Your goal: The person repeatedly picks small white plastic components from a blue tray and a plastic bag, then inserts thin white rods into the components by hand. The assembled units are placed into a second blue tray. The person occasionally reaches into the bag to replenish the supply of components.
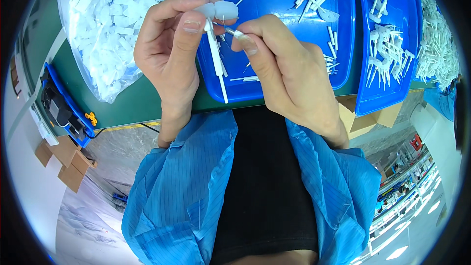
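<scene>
The left hand (171, 51) and right hand (292, 76) are raised close together above the near edge of the blue tray (267, 7), toward its left corner, which sits on the green counter (125, 109). The left fingers pinch a rounded white plastic piece (226, 10) between thumb and fingertips; from beneath it a slim white stick (216, 61) slants down toward the tray's near edge, though whether the two are joined cannot be told. The right thumb and forefinger grip a small white part (238, 34) with a metal end turned toward the left hand; whether it touches anything there is too small to tell. In the tray, loose white sticks (306, 0) lie crossed toward the far right corner, with short ones (332, 39) along the right side. Right of it, a second blue tray (364, 99) holds a heap of white assemblies (385, 51), and at the counter's right end is a large pile of thin white sticks (439, 39). By the counter's far left corner, a clear plastic bag (100, 86) bulges with white pieces (130, 12).
</scene>
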The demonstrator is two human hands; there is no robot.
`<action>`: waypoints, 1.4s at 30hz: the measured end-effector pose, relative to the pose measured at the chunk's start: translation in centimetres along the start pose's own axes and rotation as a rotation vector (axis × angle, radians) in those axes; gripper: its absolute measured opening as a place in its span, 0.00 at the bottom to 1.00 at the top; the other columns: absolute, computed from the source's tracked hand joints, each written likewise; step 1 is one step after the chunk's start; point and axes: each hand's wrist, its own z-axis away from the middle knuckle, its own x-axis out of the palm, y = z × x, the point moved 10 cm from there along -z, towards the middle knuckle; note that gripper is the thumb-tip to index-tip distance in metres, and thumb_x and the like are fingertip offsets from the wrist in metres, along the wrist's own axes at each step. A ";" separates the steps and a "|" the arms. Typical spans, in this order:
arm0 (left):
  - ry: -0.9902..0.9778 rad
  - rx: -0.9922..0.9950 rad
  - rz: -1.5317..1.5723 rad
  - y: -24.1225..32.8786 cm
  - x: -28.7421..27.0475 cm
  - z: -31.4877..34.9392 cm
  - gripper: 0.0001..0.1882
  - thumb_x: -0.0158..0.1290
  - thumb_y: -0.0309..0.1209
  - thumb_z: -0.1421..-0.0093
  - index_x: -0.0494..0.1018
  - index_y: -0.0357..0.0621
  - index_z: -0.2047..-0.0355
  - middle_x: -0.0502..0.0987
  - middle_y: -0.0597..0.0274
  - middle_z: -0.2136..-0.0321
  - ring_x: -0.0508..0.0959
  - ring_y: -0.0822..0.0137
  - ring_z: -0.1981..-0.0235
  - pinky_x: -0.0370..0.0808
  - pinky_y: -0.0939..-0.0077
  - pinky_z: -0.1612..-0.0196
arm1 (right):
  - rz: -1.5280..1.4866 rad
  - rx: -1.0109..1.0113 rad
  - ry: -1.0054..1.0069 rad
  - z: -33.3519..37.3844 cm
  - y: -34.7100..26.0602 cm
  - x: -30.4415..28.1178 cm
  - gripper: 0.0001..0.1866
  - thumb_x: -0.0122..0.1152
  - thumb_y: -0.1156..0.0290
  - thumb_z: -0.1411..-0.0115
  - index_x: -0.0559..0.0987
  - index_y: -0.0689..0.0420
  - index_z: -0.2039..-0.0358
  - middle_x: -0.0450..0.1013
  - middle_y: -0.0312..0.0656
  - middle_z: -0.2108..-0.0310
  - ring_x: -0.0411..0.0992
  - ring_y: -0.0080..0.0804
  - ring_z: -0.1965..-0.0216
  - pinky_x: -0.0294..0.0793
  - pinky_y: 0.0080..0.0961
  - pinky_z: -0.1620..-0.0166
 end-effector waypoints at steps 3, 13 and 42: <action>0.003 -0.048 0.017 -0.3 -0.2 0.0 0.11 0.54 0.30 0.35 0.74 0.34 0.58 0.80 0.49 0.65 0.82 0.63 0.67 0.81 0.74 0.65 | 0.034 -0.046 -0.003 -0.3 -0.1 -0.4 0.06 0.51 0.73 0.32 0.75 0.59 0.60 0.76 0.40 0.73 0.75 0.25 0.77 0.71 0.20 0.73; 0.008 -0.074 0.031 -0.5 0.0 0.5 0.10 0.56 0.25 0.38 0.73 0.33 0.58 0.80 0.49 0.64 0.83 0.64 0.64 0.80 0.75 0.60 | 0.232 -0.049 0.096 0.5 -0.9 -1.1 0.03 0.57 0.77 0.37 0.75 0.60 0.63 0.76 0.36 0.77 0.74 0.21 0.82 0.69 0.17 0.79; -0.343 0.441 0.505 9.8 3.8 1.6 0.13 0.54 0.35 0.40 0.72 0.40 0.59 0.75 0.54 0.61 0.78 0.64 0.57 0.76 0.70 0.54 | 0.025 -0.085 0.130 -0.2 3.9 -1.7 0.17 0.47 0.59 0.32 0.74 0.60 0.68 0.71 0.48 0.85 0.73 0.47 0.83 0.70 0.40 0.78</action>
